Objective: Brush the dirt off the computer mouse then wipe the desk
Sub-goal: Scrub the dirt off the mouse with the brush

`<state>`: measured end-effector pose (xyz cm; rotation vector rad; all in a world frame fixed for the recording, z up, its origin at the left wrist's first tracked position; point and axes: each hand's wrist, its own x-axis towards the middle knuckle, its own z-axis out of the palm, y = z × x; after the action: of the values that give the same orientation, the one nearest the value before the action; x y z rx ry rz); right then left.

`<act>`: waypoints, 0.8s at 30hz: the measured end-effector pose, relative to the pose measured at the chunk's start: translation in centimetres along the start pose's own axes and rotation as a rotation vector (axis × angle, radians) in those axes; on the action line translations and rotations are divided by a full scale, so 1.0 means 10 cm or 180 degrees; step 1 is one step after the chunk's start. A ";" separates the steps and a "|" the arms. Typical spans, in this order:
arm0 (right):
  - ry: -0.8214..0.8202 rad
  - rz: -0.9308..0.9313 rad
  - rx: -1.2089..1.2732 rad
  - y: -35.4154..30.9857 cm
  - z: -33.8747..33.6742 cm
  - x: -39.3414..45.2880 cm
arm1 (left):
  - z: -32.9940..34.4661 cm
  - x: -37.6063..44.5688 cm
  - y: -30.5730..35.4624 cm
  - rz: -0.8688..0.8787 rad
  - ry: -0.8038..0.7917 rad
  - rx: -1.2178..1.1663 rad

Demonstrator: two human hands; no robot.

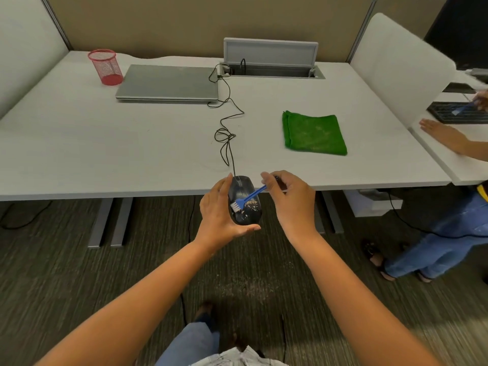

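Observation:
A black wired computer mouse (247,211) is held in my left hand (217,215), just off the front edge of the white desk (105,143) and above the carpet. Pale crumbs of dirt lie on the mouse's back. My right hand (290,199) pinches the handle of a small blue brush (249,196), whose white bristles touch the left side of the mouse. The mouse's black cable (227,122) runs in loops back across the desk. A folded green cloth (313,133) lies flat on the desk to the right.
A closed grey laptop (169,83) and a red mesh pen cup (105,67) stand at the back left. An open cable hatch (272,67) is at the back centre. Crumbs are scattered on the carpet (250,286). Another person (443,136) works at the neighbouring desk on the right.

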<state>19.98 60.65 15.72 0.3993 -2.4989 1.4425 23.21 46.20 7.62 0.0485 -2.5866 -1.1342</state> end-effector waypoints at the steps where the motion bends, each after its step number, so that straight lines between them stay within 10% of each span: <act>1: -0.0039 -0.0036 -0.0066 0.00 0.01 -0.01 | 0.01 0.00 0.00 -0.0004 0.0010 -0.0013; 24: 0.0460 0.0509 0.0330 0.24 -0.36 0.19 | 0.05 0.08 0.03 -0.0059 0.0014 0.0026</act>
<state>17.54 64.70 16.17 0.1095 -2.3943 1.6038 22.35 46.67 7.75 0.0770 -2.5924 -1.1287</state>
